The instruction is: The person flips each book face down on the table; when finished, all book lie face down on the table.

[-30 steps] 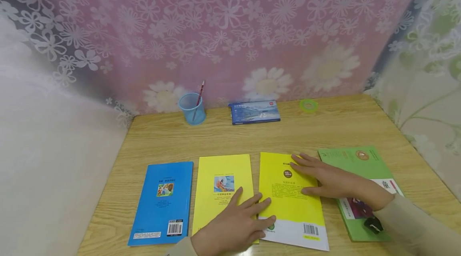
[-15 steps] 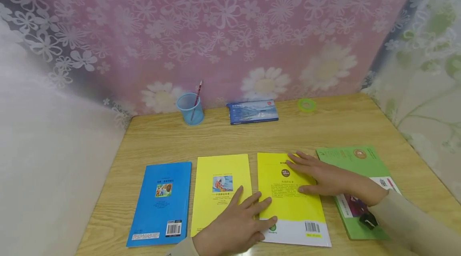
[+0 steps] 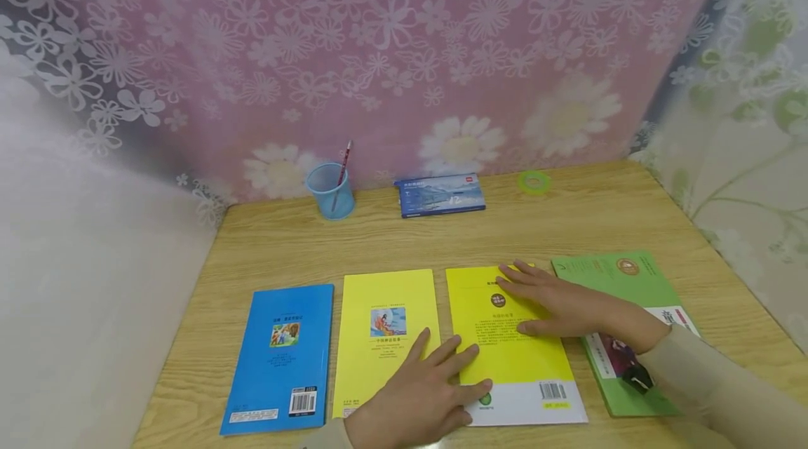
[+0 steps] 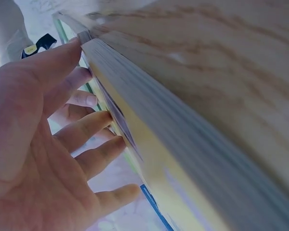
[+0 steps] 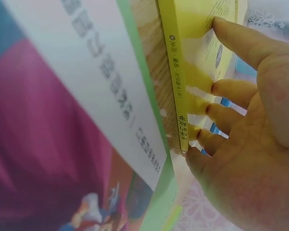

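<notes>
Four books would be too exact a tally, so several lie face down or up in a row on the wooden table. My left hand spreads over the gap between a pale yellow book and a bright yellow book with a white lower band, its fingertips at the bright book's lower left. My right hand rests on that book's upper right, fingers spread. In the right wrist view its yellow spine shows beside the green book. The right forearm crosses the green book.
A blue book lies at the far left of the row. Along the back stand a blue mesh pen cup with a pencil, a blue flat box and a green tape roll. A floral curtain hangs behind.
The bright yellow book has turned slightly counterclockwise under my hands. Its lower end has swung right, and its bottom edge now lies nearly level. The other books stay put.
</notes>
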The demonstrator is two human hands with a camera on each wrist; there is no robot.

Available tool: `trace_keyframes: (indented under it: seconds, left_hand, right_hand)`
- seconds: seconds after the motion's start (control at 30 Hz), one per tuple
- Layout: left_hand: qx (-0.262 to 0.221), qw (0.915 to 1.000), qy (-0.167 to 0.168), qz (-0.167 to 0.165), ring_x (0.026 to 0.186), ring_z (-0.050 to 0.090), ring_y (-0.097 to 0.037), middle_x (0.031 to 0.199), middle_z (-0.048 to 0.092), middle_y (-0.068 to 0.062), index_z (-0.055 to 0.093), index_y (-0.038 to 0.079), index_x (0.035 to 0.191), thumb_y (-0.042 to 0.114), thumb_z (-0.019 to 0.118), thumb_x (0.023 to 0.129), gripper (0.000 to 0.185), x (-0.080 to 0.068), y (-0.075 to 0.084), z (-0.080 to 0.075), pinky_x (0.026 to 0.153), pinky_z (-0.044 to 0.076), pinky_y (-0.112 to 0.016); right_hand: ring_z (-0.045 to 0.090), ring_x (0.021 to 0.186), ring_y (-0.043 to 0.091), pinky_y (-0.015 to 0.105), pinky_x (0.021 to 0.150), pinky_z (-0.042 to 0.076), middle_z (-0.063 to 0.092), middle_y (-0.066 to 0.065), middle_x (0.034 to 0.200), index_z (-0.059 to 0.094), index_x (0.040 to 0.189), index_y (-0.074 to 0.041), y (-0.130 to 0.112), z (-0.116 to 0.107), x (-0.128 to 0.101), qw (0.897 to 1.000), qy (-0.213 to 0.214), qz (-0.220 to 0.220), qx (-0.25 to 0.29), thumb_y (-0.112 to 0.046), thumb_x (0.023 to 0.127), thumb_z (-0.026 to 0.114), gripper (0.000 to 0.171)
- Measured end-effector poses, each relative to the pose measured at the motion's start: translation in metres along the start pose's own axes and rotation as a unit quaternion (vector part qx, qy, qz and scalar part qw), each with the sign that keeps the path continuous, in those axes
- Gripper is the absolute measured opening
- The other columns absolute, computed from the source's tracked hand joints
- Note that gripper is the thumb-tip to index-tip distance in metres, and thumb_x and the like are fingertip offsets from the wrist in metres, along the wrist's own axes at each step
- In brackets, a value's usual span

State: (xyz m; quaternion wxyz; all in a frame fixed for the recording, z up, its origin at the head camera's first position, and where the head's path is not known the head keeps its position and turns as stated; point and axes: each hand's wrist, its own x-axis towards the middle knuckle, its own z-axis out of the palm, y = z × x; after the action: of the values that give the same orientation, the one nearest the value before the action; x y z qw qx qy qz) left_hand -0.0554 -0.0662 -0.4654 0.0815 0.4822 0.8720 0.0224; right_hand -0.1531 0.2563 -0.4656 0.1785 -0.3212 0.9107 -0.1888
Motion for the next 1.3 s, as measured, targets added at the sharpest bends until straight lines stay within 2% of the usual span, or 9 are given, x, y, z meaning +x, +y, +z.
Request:
trace_keyframes:
  seconds: [0.3, 0.63, 0.77, 0.97, 1.17, 1.3]
  left_hand:
    - [0.0, 0.9999, 0.007, -0.008, 0.156, 0.041, -0.029, 0.169, 0.04, 0.005, 0.048, 0.048, 0.154, 0.058, 0.059, 0.102, 0.054, 0.001, 0.005, 0.0, 0.118, 0.042, -0.064]
    - [-0.004, 0.9998, -0.009, -0.019, 0.153, 0.043, -0.027, 0.167, 0.043, 0.006, 0.049, 0.049, 0.153, 0.057, 0.062, 0.102, 0.054, 0.005, 0.01, -0.005, 0.119, 0.043, -0.058]
    - [0.009, 0.9996, 0.015, -0.023, 0.144, 0.05, -0.024, 0.157, 0.053, 0.006, 0.055, 0.045, 0.149, 0.055, 0.067, 0.1, 0.051, 0.006, 0.013, -0.007, 0.115, 0.047, -0.05]
    - [0.05, 0.9962, 0.06, -0.037, 0.121, 0.06, -0.016, 0.13, 0.065, 0.007, 0.061, 0.037, 0.142, 0.054, 0.073, 0.096, 0.051, 0.007, 0.013, -0.01, 0.104, 0.05, -0.036]
    - [0.03, 0.9974, 0.051, -0.043, 0.113, 0.059, -0.014, 0.124, 0.067, 0.007, 0.071, 0.039, 0.126, 0.052, 0.074, 0.095, 0.033, 0.014, 0.008, -0.015, 0.1, 0.049, -0.036]
    - [0.031, 0.9976, 0.046, -0.04, 0.116, 0.061, -0.017, 0.128, 0.067, 0.005, 0.071, 0.038, 0.13, 0.053, 0.074, 0.095, 0.038, 0.021, 0.002, -0.018, 0.101, 0.048, -0.038]
  right_hand:
    - [0.018, 0.16, 0.05, 0.076, 0.12, 0.028, 0.024, 0.012, 0.175, 0.04, 0.164, -0.016, 0.0, 0.0, 0.001, 1.0, 0.005, -0.003, 0.006, -0.042, 0.098, 0.073, 0.078]
    - [0.019, 0.16, 0.049, 0.075, 0.12, 0.029, 0.026, 0.011, 0.175, 0.042, 0.163, -0.02, 0.002, 0.004, -0.001, 1.0, 0.027, -0.005, 0.011, -0.049, 0.099, 0.071, 0.076]
    - [0.022, 0.16, 0.048, 0.073, 0.12, 0.033, 0.029, 0.011, 0.174, 0.048, 0.159, -0.02, 0.0, 0.006, -0.003, 0.999, 0.042, 0.002, 0.006, -0.049, 0.099, 0.071, 0.07]
    - [0.026, 0.16, 0.043, 0.067, 0.121, 0.036, 0.032, 0.009, 0.173, 0.055, 0.154, -0.02, -0.007, 0.004, -0.012, 0.999, 0.036, 0.032, 0.004, -0.043, 0.1, 0.071, 0.061]
    - [0.037, 0.155, 0.043, 0.064, 0.118, 0.04, 0.041, 0.014, 0.168, 0.063, 0.147, -0.015, -0.011, 0.0, -0.029, 0.998, 0.046, 0.027, -0.023, -0.04, 0.1, 0.071, 0.054]
    - [0.041, 0.153, 0.041, 0.062, 0.116, 0.044, 0.043, 0.012, 0.167, 0.065, 0.145, -0.017, -0.015, 0.0, -0.041, 0.998, 0.035, 0.039, -0.019, -0.044, 0.101, 0.069, 0.052]
